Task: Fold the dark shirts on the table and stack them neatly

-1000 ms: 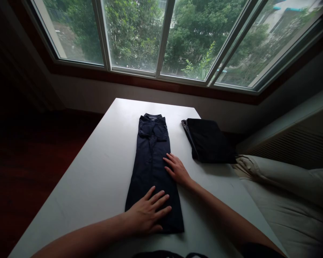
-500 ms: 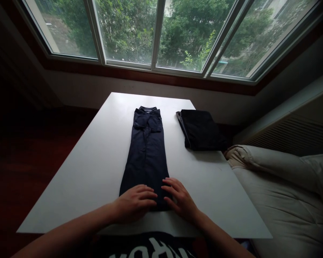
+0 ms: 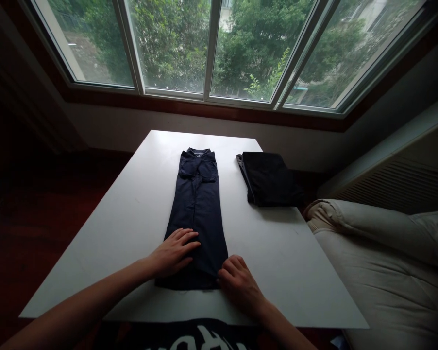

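Observation:
A dark navy shirt point(image 3: 196, 206) lies folded into a long strip, its collar at the far end and its wide end towards me. Folded cloth lies across it just below the collar. My left hand point(image 3: 173, 252) rests on the left side of the near part, fingers stretched out over the fabric. At the near right edge my right hand point(image 3: 239, 282) has its fingers curled together on the border of the cloth, pinching it.
The shirt lies on a white table point(image 3: 124, 218). A stack of folded black clothes point(image 3: 272, 180) sits at the table's right edge. A beige sofa point(image 3: 382, 257) stands to the right, and a window point(image 3: 204, 53) is beyond the table.
My left hand has slid forward and left over the shirt. My right hand has moved slightly nearer me and closed on the shirt's edge; its fingers were spread before.

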The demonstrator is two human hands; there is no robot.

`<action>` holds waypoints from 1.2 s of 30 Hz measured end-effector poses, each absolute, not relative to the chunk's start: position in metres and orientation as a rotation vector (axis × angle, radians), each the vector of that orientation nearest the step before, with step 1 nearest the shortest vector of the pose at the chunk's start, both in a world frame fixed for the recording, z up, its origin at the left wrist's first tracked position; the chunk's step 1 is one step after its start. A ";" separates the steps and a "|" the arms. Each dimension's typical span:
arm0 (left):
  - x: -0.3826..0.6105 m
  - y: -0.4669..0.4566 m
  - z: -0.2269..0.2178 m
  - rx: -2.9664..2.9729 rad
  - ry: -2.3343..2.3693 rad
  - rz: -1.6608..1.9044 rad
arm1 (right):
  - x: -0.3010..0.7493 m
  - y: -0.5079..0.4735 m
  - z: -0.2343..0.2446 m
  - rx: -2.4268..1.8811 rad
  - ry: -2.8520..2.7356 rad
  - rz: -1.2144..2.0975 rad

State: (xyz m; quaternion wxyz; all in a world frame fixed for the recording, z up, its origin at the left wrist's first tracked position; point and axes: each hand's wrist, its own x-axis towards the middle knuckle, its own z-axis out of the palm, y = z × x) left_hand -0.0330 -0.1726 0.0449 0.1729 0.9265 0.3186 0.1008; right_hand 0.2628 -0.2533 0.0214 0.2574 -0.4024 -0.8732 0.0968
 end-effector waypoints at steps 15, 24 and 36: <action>0.002 -0.168 0.042 2.724 0.708 0.143 | 0.276 -0.118 0.039 -1.122 -2.256 0.488; 0.002 -0.171 0.039 2.744 0.720 0.131 | 0.222 0.023 0.022 -1.388 -2.355 0.271; 0.003 -0.169 0.036 2.734 0.738 0.135 | 0.183 0.052 0.011 -1.375 -2.395 0.256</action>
